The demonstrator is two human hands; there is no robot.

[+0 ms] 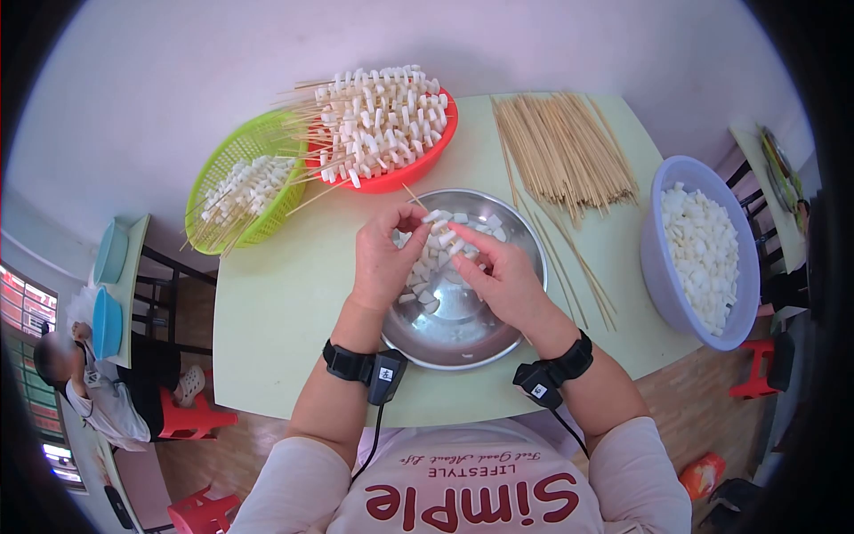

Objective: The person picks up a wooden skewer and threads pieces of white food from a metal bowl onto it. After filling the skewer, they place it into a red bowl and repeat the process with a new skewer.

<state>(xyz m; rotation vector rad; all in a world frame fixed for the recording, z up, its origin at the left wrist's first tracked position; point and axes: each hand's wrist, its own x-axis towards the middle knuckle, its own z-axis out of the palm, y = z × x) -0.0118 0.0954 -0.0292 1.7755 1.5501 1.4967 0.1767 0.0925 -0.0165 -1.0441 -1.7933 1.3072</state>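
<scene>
Shiny steel made the round bowl (458, 334), which stood on the pale green table (294, 294) near the middle. Above this bowl was the thin wooden skewer (413, 193), tilted, with several white pieces (442, 230) threaded on it. The left hand (387, 254) was nearly closed, and its thumb and forefinger pinched the skewer. The right hand (509, 276) was partly curled; its thumb and forefinger had hold of a white piece at the lower end of the row. Its other fingers were mostly hidden, so their exact position I could not tell. Loose white chunks (429, 300) lay in the bowl under both hands.

Behind the bowl stood the red basket (427, 169), heaped with filled skewers, and beside it the lime-green basket (267, 233), which held more of them. On the right side of the table many bare sticks (565, 151) lay in a wide bundle, and a few single ones lay nearer to the bowl. At the right edge was the lilac tub (663, 294), containing many white chunks.
</scene>
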